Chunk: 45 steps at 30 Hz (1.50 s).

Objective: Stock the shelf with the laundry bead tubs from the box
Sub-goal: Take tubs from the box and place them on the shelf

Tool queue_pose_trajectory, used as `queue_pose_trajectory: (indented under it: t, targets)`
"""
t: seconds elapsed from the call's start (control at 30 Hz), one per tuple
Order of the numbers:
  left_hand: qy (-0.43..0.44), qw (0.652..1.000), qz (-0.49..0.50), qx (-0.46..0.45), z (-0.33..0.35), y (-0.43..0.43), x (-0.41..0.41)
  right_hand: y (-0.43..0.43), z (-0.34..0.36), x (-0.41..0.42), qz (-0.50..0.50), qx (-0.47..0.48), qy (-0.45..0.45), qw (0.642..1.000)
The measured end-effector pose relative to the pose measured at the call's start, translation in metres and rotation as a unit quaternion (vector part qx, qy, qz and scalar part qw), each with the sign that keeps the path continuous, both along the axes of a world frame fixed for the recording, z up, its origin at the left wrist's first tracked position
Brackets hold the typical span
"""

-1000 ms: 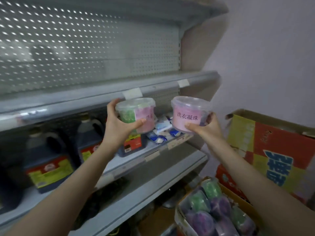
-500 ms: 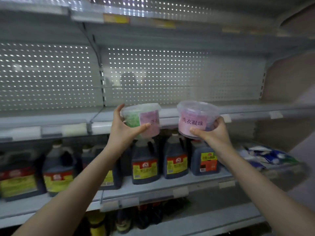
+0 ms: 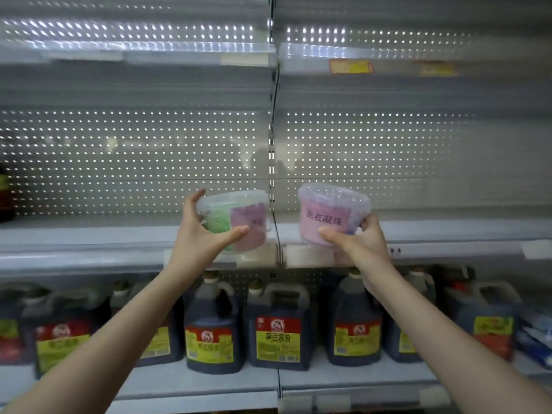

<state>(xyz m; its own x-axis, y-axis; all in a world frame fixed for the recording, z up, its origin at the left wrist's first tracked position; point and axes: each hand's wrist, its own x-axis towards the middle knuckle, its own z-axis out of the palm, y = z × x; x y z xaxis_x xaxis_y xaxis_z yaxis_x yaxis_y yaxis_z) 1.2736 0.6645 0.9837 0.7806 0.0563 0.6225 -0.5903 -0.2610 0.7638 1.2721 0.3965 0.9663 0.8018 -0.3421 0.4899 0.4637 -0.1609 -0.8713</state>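
Both arms are up at the middle shelf [image 3: 448, 231]. My left hand [image 3: 203, 234] is wrapped round the green tub [image 3: 222, 218], thumb across the front, fingers over the rim behind. My right hand [image 3: 358, 240] clamps the pink tub [image 3: 328, 218] from underneath and the side, with the printed label facing me. The two tubs sit either side of the upright seam, near each other but apart, and both hang right over the shelf's front edge. Neither looks set down yet, though the green one's base is close to the lip and I can't be sure.

Progress? I'd call it early. I can see no tub standing on this shelf, back to the perforated panel [image 3: 119, 150], so these two look like the first in. The box is out of view, so I can't say how many are left. Below, the soy sauce jugs [image 3: 277, 333] line the lower shelf. What's left here is to push both tubs past the front edge and set them flat, labels out.
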Motion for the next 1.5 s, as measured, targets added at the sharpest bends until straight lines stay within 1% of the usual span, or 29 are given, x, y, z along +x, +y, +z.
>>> queue_pose_trajectory:
  t: [0.17,0.3,0.47,0.7,0.83,0.97,1.03,1.07,1.13,1.17,1.2,1.23,1.27,1.33,1.43,1.5]
  targets:
    - [0.001,1.0,0.02,-0.01,0.006,0.024,0.015,0.023,0.012,0.025,0.026,-0.013,0.001,1.0]
    - [-0.001,0.999,0.051,0.011,0.01,0.039,0.019,0.037,0.025,0.046,0.054,-0.021,-0.001,0.998]
    - [0.004,0.997,0.077,0.006,0.018,0.057,0.03,0.056,0.037,0.069,0.083,-0.045,0.009,0.995]
    - [0.045,0.996,0.071,0.005,0.025,0.089,0.075,0.077,0.041,0.096,0.077,-0.1,0.047,0.991]
    - [0.07,0.996,0.047,0.042,0.029,0.103,0.104,0.086,0.04,0.11,0.055,-0.129,0.063,0.988]
    - [0.1,0.993,0.006,0.068,0.026,0.114,0.13,0.101,0.045,0.129,0.076,-0.186,0.091,0.975]
    - [0.127,0.985,-0.009,0.116,0.026,0.117,0.141,0.109,0.04,0.134,0.092,-0.247,0.132,0.956]
    - [0.137,0.977,0.003,0.161,0.027,0.12,0.147,0.11,0.037,0.138,0.092,-0.272,0.153,0.945]
    - [0.146,0.953,0.074,0.255,0.031,0.125,0.155,0.111,0.034,0.137,0.063,-0.318,0.167,0.931]
    - [0.141,0.94,0.118,0.287,0.034,0.128,0.157,0.112,0.035,0.134,0.017,-0.343,0.171,0.924]
    - [0.131,0.931,0.151,0.304,0.036,0.13,0.158,0.114,0.038,0.129,-0.055,-0.367,0.177,0.912]
    - [0.113,0.928,0.17,0.312,0.038,0.129,0.158,0.117,0.04,0.125,-0.125,-0.383,0.177,0.898]
    - [0.093,0.928,0.176,0.315,0.039,0.129,0.16,0.118,0.04,0.124,-0.168,-0.384,0.161,0.894]
    - [0.081,0.934,0.164,0.307,0.042,0.127,0.166,0.123,0.041,0.128,-0.163,-0.349,0.124,0.915]
    - [0.111,0.945,0.138,0.276,0.044,0.128,0.179,0.128,0.036,0.143,-0.126,-0.289,0.12,0.941]
    - [0.126,0.951,0.109,0.261,0.042,0.13,0.185,0.131,0.034,0.152,-0.115,-0.285,0.113,0.945]
